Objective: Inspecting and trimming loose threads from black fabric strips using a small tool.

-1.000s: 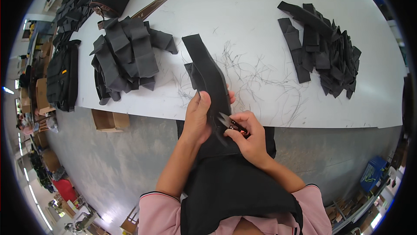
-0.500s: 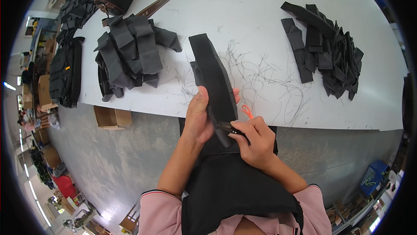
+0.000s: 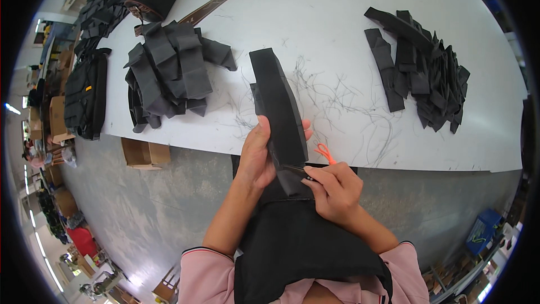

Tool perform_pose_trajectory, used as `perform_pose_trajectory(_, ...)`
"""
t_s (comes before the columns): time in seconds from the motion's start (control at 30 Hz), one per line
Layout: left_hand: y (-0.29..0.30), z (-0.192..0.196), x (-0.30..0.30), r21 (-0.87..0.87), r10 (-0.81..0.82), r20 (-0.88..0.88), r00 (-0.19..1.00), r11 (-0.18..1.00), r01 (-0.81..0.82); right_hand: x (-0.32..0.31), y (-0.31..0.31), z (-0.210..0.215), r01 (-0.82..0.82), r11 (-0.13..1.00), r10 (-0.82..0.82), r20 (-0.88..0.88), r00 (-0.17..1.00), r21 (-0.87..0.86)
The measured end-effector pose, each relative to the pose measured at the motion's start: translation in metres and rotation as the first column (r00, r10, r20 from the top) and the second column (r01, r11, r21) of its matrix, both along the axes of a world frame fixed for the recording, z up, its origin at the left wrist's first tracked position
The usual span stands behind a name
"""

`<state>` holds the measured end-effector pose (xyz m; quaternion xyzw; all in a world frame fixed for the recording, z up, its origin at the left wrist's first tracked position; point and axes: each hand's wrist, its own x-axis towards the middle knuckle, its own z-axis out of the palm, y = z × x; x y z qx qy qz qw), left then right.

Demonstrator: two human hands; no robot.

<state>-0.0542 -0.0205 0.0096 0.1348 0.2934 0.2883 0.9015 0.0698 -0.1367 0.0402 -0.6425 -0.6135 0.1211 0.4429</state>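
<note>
Trimming threads, I judge | left hand fingers clamped on black fabric strip, frame centre, over table edge | right hand fingers closed round orange-handled snips | next: steady strip, careful blade placement.

Pink short sleeves (dark-trimmed cuffs), black apron, bare forearms.
</note>
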Motion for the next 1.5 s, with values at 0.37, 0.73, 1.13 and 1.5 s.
perform_pose_trajectory(0.37,-0.002,0.006,-0.001,0.038,-0.038,-0.036,0.999,0.998,0.039,0.002,0.003,0.002,-0.008,1.0,0.008,-0.003,1.0,-0.006)
perform_pose_trajectory(0.73,-0.007,-0.003,-0.007,0.061,-0.064,0.142,0.988,0.997,0.056,0.015,0.023,0.001,-0.025,0.993,0.007,-0.149,0.989,-0.118)
perform_pose_trajectory(1.13,-0.01,0.002,-0.004,0.008,0.008,0.135,0.991,1.0,-0.009,0.013,0.017,-0.005,-0.004,1.0,0.004,-0.008,1.0,0.013)
perform_pose_trajectory(1.5,-0.004,0.009,-0.006,0.069,0.018,-0.089,0.996,0.998,-0.012,0.029,0.009,-0.016,-0.036,0.96,-0.175,-0.699,0.693,-0.276)
